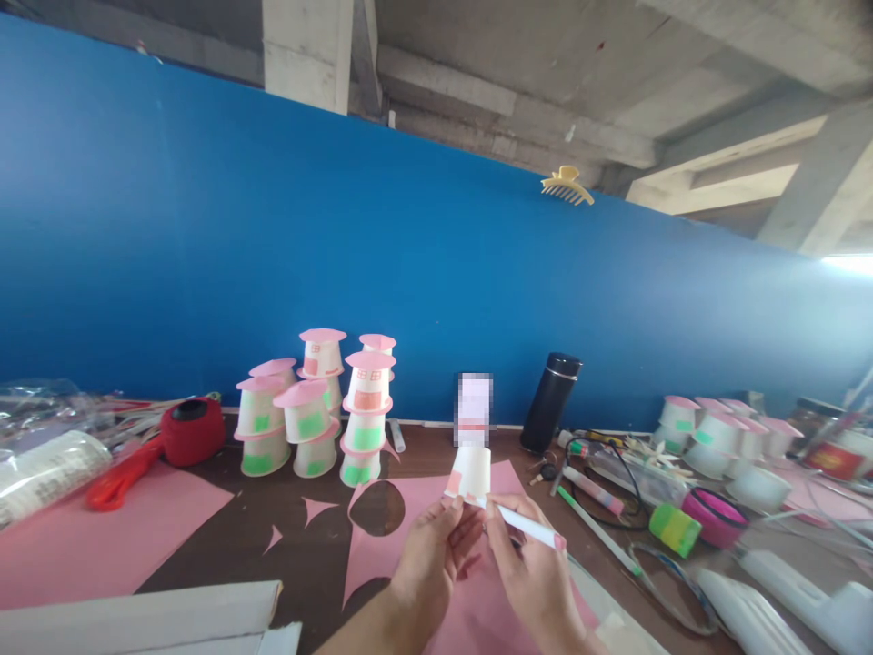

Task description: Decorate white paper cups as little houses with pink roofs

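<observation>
My left hand [429, 550] holds an upturned white paper cup [470, 470] with a small pink patch on its side, fingers pinched at its rim. My right hand [528, 564] grips a white pen [525, 527] whose tip touches the cup's lower edge. Both hands hover over a pink paper sheet [409, 546] with a round hole cut out of it.
Stacks of pink-topped cups [320, 409] stand at the back against the blue wall. A black flask [549, 401], red scissors [119, 479], a red tape roll [192, 428], more cups [723, 437] at right, glue sticks, cables and a white box [136, 619] lie about.
</observation>
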The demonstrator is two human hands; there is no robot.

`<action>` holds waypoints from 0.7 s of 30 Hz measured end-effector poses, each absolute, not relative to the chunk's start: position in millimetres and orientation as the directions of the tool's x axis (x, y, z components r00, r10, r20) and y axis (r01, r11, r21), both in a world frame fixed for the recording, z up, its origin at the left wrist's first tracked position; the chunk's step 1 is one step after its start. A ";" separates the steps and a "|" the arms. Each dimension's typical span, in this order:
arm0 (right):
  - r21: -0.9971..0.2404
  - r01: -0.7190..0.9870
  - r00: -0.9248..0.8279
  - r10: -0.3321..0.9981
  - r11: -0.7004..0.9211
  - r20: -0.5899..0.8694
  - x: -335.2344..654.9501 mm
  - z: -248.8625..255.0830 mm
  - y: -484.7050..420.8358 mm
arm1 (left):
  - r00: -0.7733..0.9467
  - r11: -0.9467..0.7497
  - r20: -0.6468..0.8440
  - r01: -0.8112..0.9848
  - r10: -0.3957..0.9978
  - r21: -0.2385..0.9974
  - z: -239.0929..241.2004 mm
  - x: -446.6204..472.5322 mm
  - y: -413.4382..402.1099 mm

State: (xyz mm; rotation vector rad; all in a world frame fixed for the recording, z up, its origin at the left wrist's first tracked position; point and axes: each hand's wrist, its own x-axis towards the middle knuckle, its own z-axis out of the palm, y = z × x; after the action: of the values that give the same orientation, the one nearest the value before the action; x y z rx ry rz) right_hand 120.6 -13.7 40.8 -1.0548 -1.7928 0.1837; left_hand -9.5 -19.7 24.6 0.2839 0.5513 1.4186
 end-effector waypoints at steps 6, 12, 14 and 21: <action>-0.540 0.580 -0.128 0.723 0.610 0.679 120.2 43.6 -14.0 | 0.044 0.150 -0.220 -0.858 0.974 0.491 26.6 -9.3 -19.1; -0.537 0.578 -0.122 0.716 0.614 0.688 119.7 44.4 -13.8 | 0.053 0.159 -0.219 -0.852 0.974 0.499 28.7 -10.0 -20.1; -0.537 0.577 -0.128 0.718 0.615 0.684 119.3 45.4 -14.1 | 0.042 0.149 -0.222 -0.859 0.974 0.490 28.4 -9.9 -19.9; -0.524 0.591 -0.109 0.705 0.613 0.701 119.3 45.8 -15.5 | 0.046 0.148 -0.214 -0.859 0.976 0.490 24.8 -9.8 -18.4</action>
State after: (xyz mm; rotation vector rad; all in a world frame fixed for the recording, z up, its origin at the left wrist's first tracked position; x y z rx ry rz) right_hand 119.3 -15.5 45.8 -1.0531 -1.7923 0.1358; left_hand -9.8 -18.4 24.8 0.2551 0.5616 1.4239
